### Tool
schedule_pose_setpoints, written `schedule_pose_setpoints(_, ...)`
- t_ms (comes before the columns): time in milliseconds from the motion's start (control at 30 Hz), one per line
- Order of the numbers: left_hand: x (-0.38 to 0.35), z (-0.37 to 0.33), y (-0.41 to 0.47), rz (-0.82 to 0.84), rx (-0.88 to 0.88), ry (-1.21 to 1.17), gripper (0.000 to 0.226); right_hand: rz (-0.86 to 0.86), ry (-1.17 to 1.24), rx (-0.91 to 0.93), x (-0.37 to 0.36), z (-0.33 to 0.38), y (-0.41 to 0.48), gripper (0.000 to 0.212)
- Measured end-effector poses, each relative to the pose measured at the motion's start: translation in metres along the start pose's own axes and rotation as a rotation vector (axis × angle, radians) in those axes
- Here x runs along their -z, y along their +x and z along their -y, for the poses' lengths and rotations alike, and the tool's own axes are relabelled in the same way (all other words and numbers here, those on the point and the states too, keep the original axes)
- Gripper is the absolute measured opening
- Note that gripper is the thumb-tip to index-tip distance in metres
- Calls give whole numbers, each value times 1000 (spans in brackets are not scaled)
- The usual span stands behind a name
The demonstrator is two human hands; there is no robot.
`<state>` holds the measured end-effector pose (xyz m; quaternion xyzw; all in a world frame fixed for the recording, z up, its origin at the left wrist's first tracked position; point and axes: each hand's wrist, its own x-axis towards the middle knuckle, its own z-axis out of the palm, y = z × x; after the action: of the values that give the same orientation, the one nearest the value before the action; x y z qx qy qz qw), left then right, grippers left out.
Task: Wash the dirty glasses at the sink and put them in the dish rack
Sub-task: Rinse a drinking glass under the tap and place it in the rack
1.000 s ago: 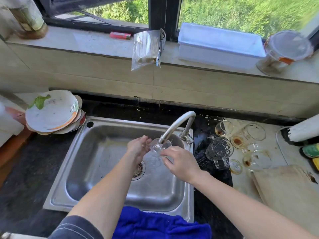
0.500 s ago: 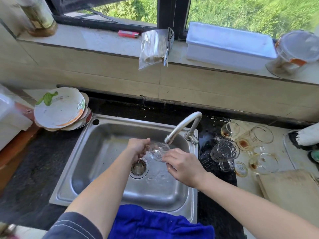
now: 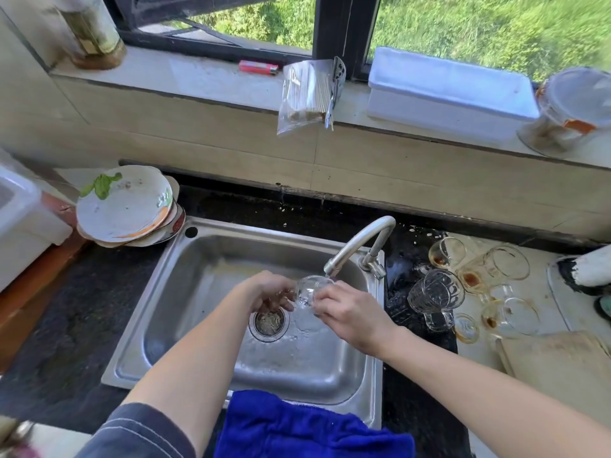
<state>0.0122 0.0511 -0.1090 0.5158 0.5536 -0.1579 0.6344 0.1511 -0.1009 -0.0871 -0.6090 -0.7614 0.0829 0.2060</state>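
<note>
Small clear glass [image 3: 309,290] sits under faucet [image 3: 358,241] spout, over sink [image 3: 205,259] basin, between your hands. Left hand [image 3: 267,292] grip pinches one side; right hand [image 3: 350,312] grip pinches other side. Expect wet, slippery, light, brittle; hold by wall near rim, thumb inside, gentle squeeze. Dirty glasses [image 3: 476,282] wait on bench right of sink, brown residue inside. Dish rack not seen. No readable labels or writing anywhere.
</note>
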Motion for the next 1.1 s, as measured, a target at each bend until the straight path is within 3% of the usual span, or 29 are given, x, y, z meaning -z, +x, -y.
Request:
schedule_pose_setpoints(100,-6,8,7,77,-163,-442,16,-63,197,-301,1,9,8,21)
schedule_pose_setpoints(200,-26,16,18,-154,-231,-732,20,-179,404,-588,-4,25,24,15)
schedule_pose_setpoints(233,-27,18,20,-213,-219,-742,20,-151,403,-568,-3,26,22,16)
schedule_pose_setpoints(333,-23,21,20,-290,-160,-561,13,15,174,-272,4,18,7,19)
schedule_pose_setpoints(433,-26,10,7,-195,-92,-350,15,24,-47,-153,-1,5,8,32)
schedule_pose_setpoints(567,-12,6,-8,-219,-58,-234,17,14,-111,50,6,-10,-3,20)
schedule_pose_setpoints(767,-15,6,-7,-97,7,-46,10,25,-119,71,-1,-4,-1,24)
schedule_pose_setpoints(900,-6,9,-14,-31,79,87,26,25,-100,115,9,-11,-6,14)
schedule_pose_setpoints(967,-13,10,-12,8,54,15,20,10,-50,25,5,-5,-1,11)
schedule_pose_setpoints(1100,-21,17,-2,44,-163,-695,13,-61,228,-372,-1,8,5,18)
